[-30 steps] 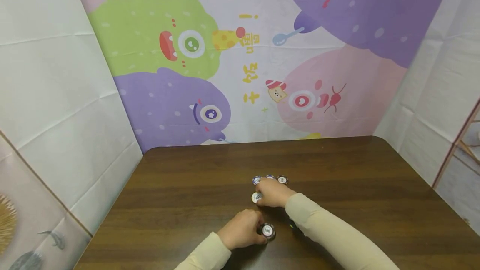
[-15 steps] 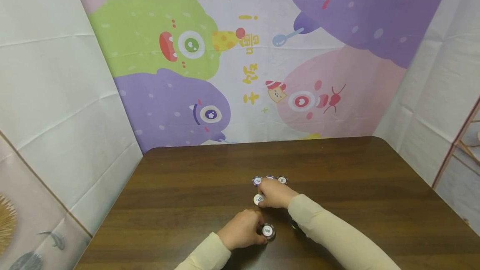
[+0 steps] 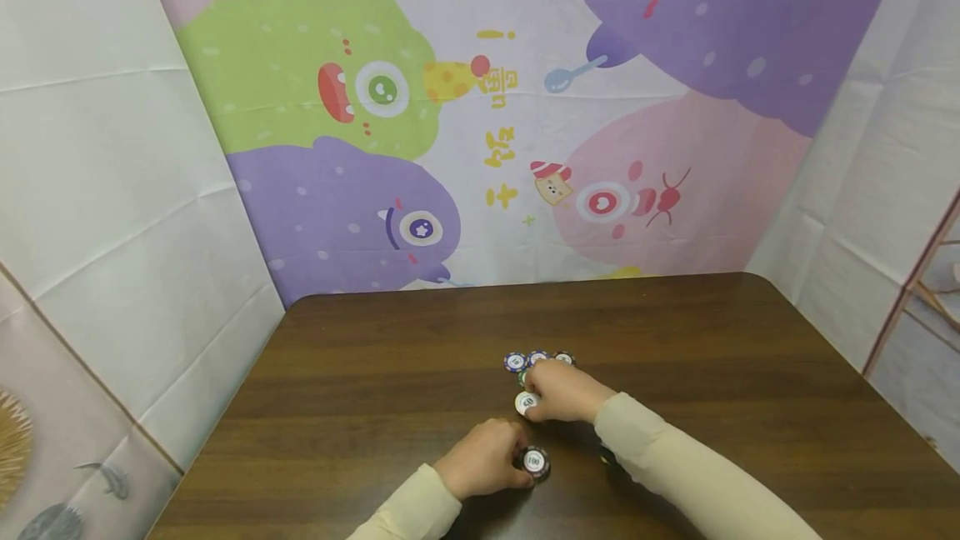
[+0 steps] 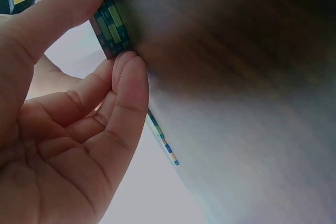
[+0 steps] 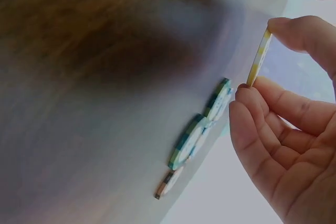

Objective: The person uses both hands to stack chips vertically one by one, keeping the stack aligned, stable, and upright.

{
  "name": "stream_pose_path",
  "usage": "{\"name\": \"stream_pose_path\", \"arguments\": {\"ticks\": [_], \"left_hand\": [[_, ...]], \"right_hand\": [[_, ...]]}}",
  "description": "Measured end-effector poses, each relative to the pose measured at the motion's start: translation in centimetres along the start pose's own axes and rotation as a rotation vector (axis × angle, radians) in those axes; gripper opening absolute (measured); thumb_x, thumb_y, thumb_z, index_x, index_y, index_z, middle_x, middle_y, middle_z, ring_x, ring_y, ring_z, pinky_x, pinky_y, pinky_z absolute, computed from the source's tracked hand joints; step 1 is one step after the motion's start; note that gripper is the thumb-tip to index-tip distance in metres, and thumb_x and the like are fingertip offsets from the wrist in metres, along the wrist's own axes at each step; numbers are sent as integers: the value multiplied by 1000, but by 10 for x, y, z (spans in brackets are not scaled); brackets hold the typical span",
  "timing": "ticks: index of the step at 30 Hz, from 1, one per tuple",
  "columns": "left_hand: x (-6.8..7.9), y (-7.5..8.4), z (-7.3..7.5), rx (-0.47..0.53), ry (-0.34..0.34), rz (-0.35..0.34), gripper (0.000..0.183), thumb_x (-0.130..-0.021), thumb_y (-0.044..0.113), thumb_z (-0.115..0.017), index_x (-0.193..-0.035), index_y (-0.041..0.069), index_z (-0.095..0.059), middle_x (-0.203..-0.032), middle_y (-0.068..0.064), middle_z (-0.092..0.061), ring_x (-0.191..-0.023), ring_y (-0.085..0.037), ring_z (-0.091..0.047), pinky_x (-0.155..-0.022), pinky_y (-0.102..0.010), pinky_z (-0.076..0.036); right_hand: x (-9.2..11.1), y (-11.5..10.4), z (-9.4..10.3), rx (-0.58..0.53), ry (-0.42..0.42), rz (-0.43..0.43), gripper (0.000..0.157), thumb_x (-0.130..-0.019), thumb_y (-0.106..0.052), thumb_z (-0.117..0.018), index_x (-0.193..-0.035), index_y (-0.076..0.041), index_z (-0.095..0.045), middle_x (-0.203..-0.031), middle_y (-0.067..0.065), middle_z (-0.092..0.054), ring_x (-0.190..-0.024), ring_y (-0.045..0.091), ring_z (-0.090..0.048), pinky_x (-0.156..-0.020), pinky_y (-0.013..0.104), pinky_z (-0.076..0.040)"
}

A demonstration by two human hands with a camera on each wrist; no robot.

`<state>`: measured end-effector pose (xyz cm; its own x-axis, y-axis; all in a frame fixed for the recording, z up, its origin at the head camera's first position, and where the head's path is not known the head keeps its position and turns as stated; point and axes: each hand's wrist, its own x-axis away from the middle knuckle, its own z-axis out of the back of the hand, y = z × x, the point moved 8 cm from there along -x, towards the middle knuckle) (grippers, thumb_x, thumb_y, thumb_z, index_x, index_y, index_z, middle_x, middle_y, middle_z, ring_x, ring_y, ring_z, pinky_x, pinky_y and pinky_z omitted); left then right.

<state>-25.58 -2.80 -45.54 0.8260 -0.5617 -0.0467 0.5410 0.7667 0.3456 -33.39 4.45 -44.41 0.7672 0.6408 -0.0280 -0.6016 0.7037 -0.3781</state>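
Note:
My left hand (image 3: 487, 458) holds a short stack of poker chips (image 3: 535, 462), the top one dark and marked 100. In the left wrist view, thumb and fingertips pinch the stack (image 4: 111, 27) by its rim, its edges green and dark. Farther out, my right hand (image 3: 566, 392) pinches a white poker chip (image 3: 527, 403); the right wrist view shows this chip (image 5: 259, 57) edge-on with yellow marks, between thumb and fingertips. Just beyond lie two blue chips (image 3: 515, 362) and a dark chip (image 3: 564, 357). A green chip (image 3: 522, 377) is partly hidden by the right hand.
The brown wooden table (image 3: 360, 390) spreads around both hands. A cartoon-printed cloth (image 3: 495, 123) hangs behind its far edge, and pale cloth (image 3: 150, 148) hangs at the sides. Something dark (image 3: 608, 457) shows beneath the right sleeve.
My right hand has shifted right and slightly nearer, carrying the white chip along. More of the blue chips and part of the green chip now show. The left hand stays put.

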Motion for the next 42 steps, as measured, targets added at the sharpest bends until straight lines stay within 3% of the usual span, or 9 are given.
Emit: {"name": "stream_pose_path", "arguments": {"ticks": [8, 16, 25, 42], "left_hand": [[2, 0, 1, 31, -13, -2, 27, -67, 21, -85, -76, 15, -62, -63, 14, -44, -59, 1, -38, -55, -16, -34], [1, 1, 0, 36, -15, -11, 24, -67, 21, -86, -74, 15, -64, -61, 15, -45, -59, 1, -38, -55, -16, -33], [0, 2, 0, 24, -8, -26, 22, -66, 21, -85, -72, 16, -64, -58, 16, -43, -55, 1, -35, -51, -16, -30], [-1, 0, -1, 48, -24, 6, 27, -66, 19, -84, -67, 14, -58, -58, 14, -40, -53, 0, -34, -48, -17, -29]], "right_hand": [[16, -7, 5, -7, -19, 21, 22, -77, -19, -74, -64, -15, -57, -58, -12, -39, -52, 5, -33, -48, 21, -26], [32, -14, 8, 16, -13, 62, 15, -76, -21, -75, -75, -11, -65, -71, -6, -53, -60, 4, -40, -53, 21, -35], [46, -19, 12, 28, -6, 78, 19, -75, -23, -76, -86, -9, -67, -80, -7, -55, -68, 5, -44, -60, 20, -41], [63, -32, 0, 3, -21, 165, 17, -73, -22, -80, -83, -14, -68, -78, -10, -55, -66, -3, -43, -60, 16, -41]]}}
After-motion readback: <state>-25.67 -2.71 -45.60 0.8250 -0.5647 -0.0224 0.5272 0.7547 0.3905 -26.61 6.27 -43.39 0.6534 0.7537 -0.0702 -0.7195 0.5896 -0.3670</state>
